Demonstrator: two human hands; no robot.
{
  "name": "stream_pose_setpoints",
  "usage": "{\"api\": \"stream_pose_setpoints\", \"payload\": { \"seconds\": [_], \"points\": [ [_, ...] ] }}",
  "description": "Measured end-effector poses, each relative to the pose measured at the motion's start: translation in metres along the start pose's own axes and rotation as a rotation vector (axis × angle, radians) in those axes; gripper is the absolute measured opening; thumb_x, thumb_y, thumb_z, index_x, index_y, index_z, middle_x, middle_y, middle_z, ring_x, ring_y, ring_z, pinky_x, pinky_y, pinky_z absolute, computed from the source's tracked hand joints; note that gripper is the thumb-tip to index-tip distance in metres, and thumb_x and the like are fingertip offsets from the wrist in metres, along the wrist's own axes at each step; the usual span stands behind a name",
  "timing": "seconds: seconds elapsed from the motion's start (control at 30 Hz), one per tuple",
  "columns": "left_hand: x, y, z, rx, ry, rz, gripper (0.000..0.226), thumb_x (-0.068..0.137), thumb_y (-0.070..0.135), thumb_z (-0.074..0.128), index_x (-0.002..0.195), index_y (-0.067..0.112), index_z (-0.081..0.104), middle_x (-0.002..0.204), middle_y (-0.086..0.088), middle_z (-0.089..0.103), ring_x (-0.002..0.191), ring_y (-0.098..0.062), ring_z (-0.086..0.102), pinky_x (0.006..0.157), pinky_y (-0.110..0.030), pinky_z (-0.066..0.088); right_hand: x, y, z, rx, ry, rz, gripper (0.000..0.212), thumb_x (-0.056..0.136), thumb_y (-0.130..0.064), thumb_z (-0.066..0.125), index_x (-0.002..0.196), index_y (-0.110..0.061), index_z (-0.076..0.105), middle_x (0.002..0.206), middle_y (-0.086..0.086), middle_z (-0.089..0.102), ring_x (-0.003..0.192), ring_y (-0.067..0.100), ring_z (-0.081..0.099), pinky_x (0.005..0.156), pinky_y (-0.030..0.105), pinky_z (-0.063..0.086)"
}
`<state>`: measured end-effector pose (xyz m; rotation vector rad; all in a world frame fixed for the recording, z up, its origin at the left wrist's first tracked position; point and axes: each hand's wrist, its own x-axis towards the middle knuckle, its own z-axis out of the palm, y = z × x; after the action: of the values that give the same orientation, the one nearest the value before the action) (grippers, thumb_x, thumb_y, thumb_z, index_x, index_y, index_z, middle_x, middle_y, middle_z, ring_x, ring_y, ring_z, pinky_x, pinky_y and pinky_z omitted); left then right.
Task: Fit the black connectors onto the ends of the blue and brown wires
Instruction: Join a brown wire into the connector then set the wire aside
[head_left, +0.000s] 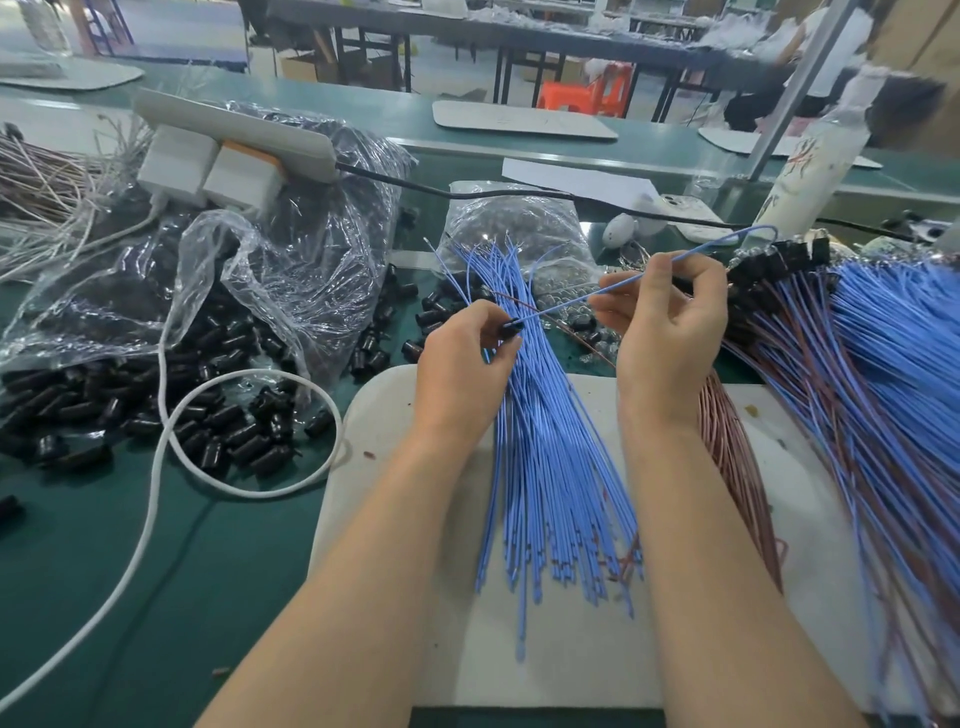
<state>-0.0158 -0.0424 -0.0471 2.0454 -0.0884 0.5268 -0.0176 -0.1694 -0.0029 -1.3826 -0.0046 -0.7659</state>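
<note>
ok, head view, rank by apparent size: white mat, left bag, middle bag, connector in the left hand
1. mat, though it is nearest the camera
2. left bag
3. middle bag; farther back, so its true size is unsure
4. connector, pinched in the left hand

Left hand (462, 364) pinching, right hand (670, 325) pinching

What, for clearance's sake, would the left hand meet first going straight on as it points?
Probably the held blue wire, ending just ahead of the black connector the left hand pinches; depth unclear.
</note>
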Motion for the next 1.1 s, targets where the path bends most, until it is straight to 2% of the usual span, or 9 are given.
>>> {"api": "stream_pose_setpoints", "payload": {
  "seconds": [0.27, 0.4, 0.53, 0.63, 0.77, 0.93, 1.0, 1.07, 1.1],
  "points": [
    [-0.001, 0.001, -0.002, 0.050, -0.021, 0.006, 0.009, 0.088, 0.014, 0.064, 0.097, 0.016, 0.063, 0.089, 0.008, 0.063, 0.086, -0.009, 0.057, 0.079, -0.021, 0.043, 0.004, -0.003, -0.006, -0.011, 0.062, 0.007, 0.010, 0.101, -0.017, 0.042, 0.092, -0.019, 0.044, 0.073, 0.008, 0.067, 0.055, 0.015, 0.065, 0.055, 0.022, 0.051],
    [-0.001, 0.002, -0.003, 0.052, -0.015, 0.011, 0.009, 0.087, 0.014, 0.066, 0.095, 0.016, 0.061, 0.087, 0.010, 0.061, 0.086, -0.010, 0.057, 0.077, -0.020, 0.041, 0.002, -0.001, -0.004, -0.046, 0.042, 0.004, 0.011, 0.101, -0.018, 0.043, 0.091, -0.020, 0.044, 0.073, 0.009, 0.066, 0.054, 0.016, 0.064, 0.055, 0.025, 0.052],
    [-0.002, 0.005, -0.002, 0.090, -0.041, 0.055, 0.010, 0.086, 0.015, 0.067, 0.094, 0.014, 0.062, 0.088, 0.006, 0.062, 0.087, -0.015, 0.056, 0.079, -0.030, 0.046, -0.001, 0.000, 0.000, -0.055, -0.004, -0.001, 0.012, 0.101, -0.018, 0.043, 0.089, -0.021, 0.044, 0.069, 0.005, 0.066, 0.054, 0.016, 0.065, 0.054, 0.024, 0.052],
    [-0.003, 0.005, 0.000, 0.113, -0.051, 0.090, 0.010, 0.086, 0.019, 0.067, 0.094, 0.014, 0.063, 0.089, 0.004, 0.063, 0.087, -0.016, 0.055, 0.079, -0.031, 0.045, -0.001, 0.002, 0.001, -0.042, -0.028, 0.043, 0.010, 0.100, -0.018, 0.044, 0.091, -0.019, 0.046, 0.068, 0.002, 0.066, 0.054, 0.015, 0.065, 0.055, 0.025, 0.053],
    [-0.004, 0.007, 0.000, 0.123, -0.013, 0.181, 0.012, 0.086, 0.022, 0.068, 0.094, 0.014, 0.065, 0.090, 0.004, 0.065, 0.088, -0.018, 0.054, 0.078, -0.024, 0.038, 0.000, 0.000, 0.001, 0.012, -0.082, 0.175, 0.009, 0.099, -0.016, 0.048, 0.091, -0.012, 0.049, 0.070, 0.003, 0.067, 0.055, 0.013, 0.065, 0.055, 0.022, 0.052],
    [-0.006, 0.023, -0.001, -0.014, 0.083, 0.237, 0.013, 0.084, 0.021, 0.070, 0.092, 0.012, 0.065, 0.084, 0.006, 0.065, 0.080, -0.011, 0.055, 0.074, -0.019, 0.042, -0.005, -0.006, 0.006, 0.062, -0.345, 0.310, 0.011, 0.091, -0.014, 0.061, 0.081, -0.015, 0.059, 0.082, 0.005, 0.062, 0.070, 0.008, 0.059, 0.066, 0.022, 0.052],
    [-0.006, 0.029, -0.003, -0.173, 0.093, 0.157, 0.008, 0.085, 0.018, 0.068, 0.090, 0.014, 0.063, 0.081, 0.007, 0.067, 0.076, -0.008, 0.059, 0.069, -0.016, 0.043, -0.009, -0.009, 0.009, 0.099, -0.473, 0.357, 0.002, 0.091, -0.017, 0.061, 0.089, -0.015, 0.062, 0.089, 0.008, 0.065, 0.082, 0.019, 0.065, 0.079, 0.030, 0.056],
    [-0.004, 0.034, -0.006, -0.394, 0.116, 0.031, 0.005, 0.087, 0.018, 0.066, 0.087, 0.016, 0.062, 0.076, 0.008, 0.067, 0.069, -0.004, 0.061, 0.064, -0.015, 0.045, -0.013, -0.011, 0.013, 0.031, -0.589, 0.422, 0.016, 0.093, -0.026, 0.057, 0.105, -0.016, 0.059, 0.094, 0.008, 0.070, 0.091, 0.025, 0.069, 0.081, 0.034, 0.057],
    [-0.002, 0.034, -0.008, -0.480, 0.132, -0.058, 0.006, 0.088, 0.021, 0.066, 0.087, 0.016, 0.062, 0.074, 0.007, 0.066, 0.066, -0.006, 0.062, 0.060, -0.019, 0.046, -0.016, -0.012, 0.016, -0.038, -0.643, 0.453, 0.023, 0.095, -0.030, 0.054, 0.112, -0.014, 0.057, 0.094, 0.009, 0.071, 0.087, 0.025, 0.070, 0.077, 0.034, 0.058]
  ]
}}
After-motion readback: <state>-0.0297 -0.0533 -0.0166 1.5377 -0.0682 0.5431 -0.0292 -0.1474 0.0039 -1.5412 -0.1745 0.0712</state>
